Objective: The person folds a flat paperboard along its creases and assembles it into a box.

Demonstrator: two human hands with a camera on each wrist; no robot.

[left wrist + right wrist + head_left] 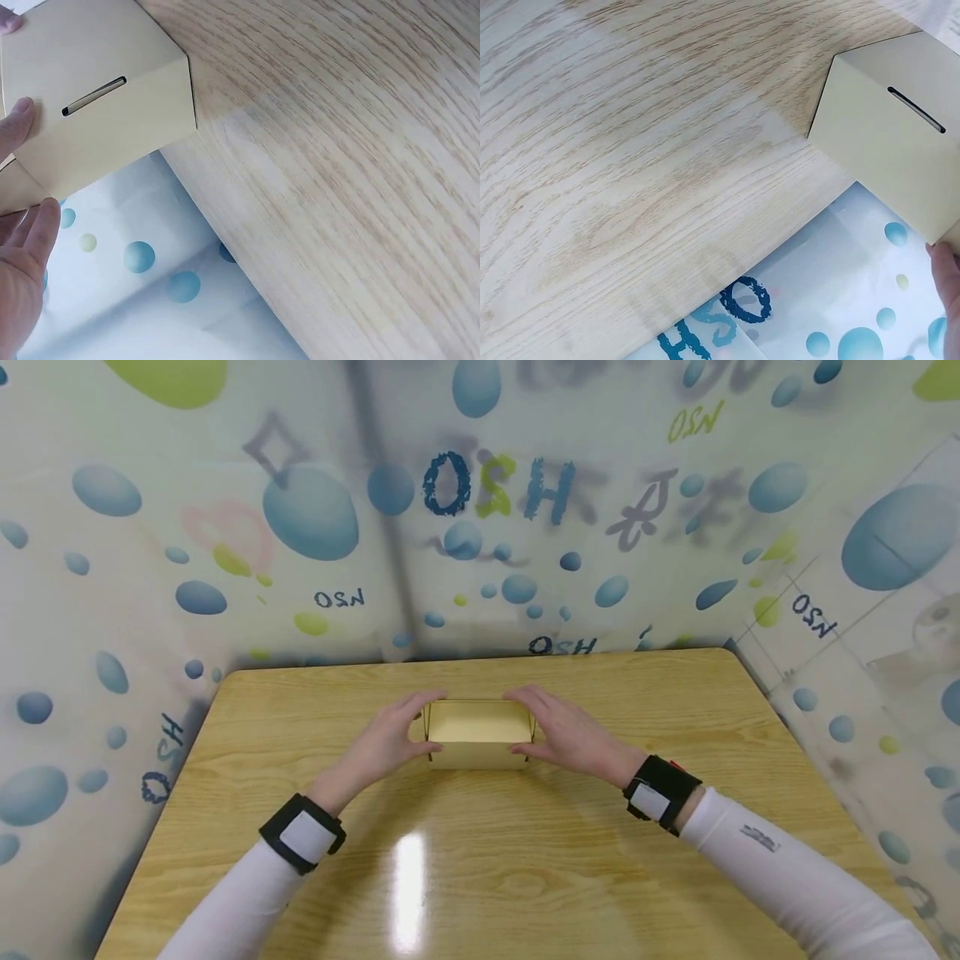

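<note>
A small tan cardboard box sits near the far edge of the wooden table. My left hand grips its left end, thumb on the near side and fingers at the far top edge. At the opposite end my right hand holds it in the same way. In the left wrist view, a narrow slot shows in an end face of the box, beside the left thumb and fingers. The right wrist view shows a similar slot in the box, with part of the right hand at its corner. The inside of the box is hidden.
The wooden table extends around the box, with a bright light reflection near the front. Behind its far edge stands a pale backdrop printed with blue and green spots and lettering. Both wrists wear black straps.
</note>
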